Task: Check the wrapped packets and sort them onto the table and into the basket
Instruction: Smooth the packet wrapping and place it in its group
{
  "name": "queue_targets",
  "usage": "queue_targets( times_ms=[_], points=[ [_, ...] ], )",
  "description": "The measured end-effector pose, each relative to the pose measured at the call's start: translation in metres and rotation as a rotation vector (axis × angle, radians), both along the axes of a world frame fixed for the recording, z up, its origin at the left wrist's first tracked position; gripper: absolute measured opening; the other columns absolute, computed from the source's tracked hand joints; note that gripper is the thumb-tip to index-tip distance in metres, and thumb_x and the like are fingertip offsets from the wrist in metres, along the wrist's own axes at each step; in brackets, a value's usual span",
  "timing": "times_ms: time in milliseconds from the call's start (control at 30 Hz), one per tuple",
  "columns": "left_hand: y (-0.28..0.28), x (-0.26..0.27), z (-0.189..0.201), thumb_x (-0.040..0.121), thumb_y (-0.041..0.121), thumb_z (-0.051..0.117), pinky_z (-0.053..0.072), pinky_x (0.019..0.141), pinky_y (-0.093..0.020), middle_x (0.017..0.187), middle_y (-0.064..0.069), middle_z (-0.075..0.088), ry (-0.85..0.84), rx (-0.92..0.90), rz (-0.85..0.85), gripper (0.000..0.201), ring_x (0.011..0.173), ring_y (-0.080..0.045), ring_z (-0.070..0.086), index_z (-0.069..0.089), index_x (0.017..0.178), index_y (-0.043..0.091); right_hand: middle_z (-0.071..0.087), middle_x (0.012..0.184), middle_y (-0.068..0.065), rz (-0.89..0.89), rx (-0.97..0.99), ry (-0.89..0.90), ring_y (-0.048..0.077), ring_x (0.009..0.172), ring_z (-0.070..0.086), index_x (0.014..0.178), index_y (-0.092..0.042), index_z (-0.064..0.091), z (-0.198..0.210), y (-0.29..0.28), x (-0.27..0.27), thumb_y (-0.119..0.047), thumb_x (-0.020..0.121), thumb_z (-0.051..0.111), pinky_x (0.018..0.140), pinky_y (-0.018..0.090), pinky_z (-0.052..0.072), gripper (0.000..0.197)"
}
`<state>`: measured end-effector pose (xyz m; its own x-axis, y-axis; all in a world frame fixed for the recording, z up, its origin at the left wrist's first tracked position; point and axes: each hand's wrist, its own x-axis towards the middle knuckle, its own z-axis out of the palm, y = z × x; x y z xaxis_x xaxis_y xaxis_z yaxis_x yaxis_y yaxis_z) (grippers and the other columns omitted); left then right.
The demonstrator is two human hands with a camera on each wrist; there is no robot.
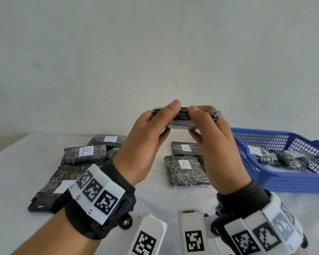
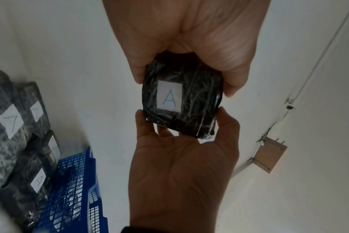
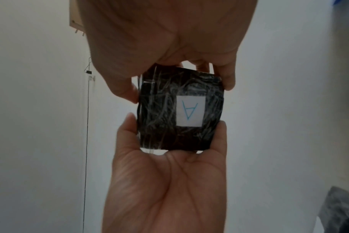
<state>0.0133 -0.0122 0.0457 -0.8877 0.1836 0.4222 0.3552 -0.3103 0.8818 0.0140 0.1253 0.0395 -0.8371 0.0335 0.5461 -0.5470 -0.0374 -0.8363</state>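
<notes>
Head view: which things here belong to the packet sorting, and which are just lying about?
Job:
- held packet labelled A, gripped by left hand and right hand
- A packets
- B packets
- blue basket

Lying about:
- wall bracket
- hanging cable

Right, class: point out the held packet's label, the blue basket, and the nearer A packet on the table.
held packet's label [image 2: 170, 96], left wrist view, on the white paper marked A.
blue basket [image 1: 291, 183], head view, on its near mesh wall.
nearer A packet [image 1: 186, 178], head view, on the dark wrap below its label.
</notes>
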Motion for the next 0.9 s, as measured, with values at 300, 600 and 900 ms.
queue_targets(
  times_ms=[300, 600, 900],
  points=[
    [-0.004, -0.001, 0.005, 0.087, 0.057, 0.056, 0.042, 0.117, -0.041, 0.081, 0.016, 0.071, -0.048, 0.107, -0.006, 0.036, 0.091, -0.003, 0.065, 0.077, 0.066, 0.036, 0.068, 0.093, -0.010, 0.100, -0.028, 0.011, 0.008, 0.099, 0.062, 0.086, -0.031, 0.071, 0.003, 0.005, 0.000, -0.050, 0.092, 0.059, 0.110, 0.052, 0.046, 0.023],
    [-0.007, -0.011, -0.003, 0.089, 0.015, 0.072, 0.055, 0.082, -0.022, 0.080, 0.005, 0.069, -0.059, 0.122, -0.061, 0.012, 0.080, -0.003, 0.066, 0.060, 0.088, 0.014, 0.070, 0.094, 0.009, 0.289, -0.297, -0.045, 0.020, 0.094, 0.064, 0.112, 0.000, 0.069, 0.005, 0.020, -0.007, -0.011, 0.079, 0.050, 0.087, 0.028, 0.051, 0.040],
    [-0.017, -0.019, -0.007, 0.093, -0.002, 0.067, 0.062, 0.079, -0.034, 0.111, -0.007, 0.078, 0.097, 0.005, 0.175, 0.027, 0.101, -0.020, 0.076, 0.068, 0.117, 0.010, 0.078, 0.103, 0.008, -0.010, 0.036, -0.104, 0.022, 0.095, 0.078, 0.135, -0.016, 0.055, 0.006, 0.029, -0.011, 0.009, 0.094, 0.066, 0.089, 0.041, 0.063, 0.049]
  ],
)
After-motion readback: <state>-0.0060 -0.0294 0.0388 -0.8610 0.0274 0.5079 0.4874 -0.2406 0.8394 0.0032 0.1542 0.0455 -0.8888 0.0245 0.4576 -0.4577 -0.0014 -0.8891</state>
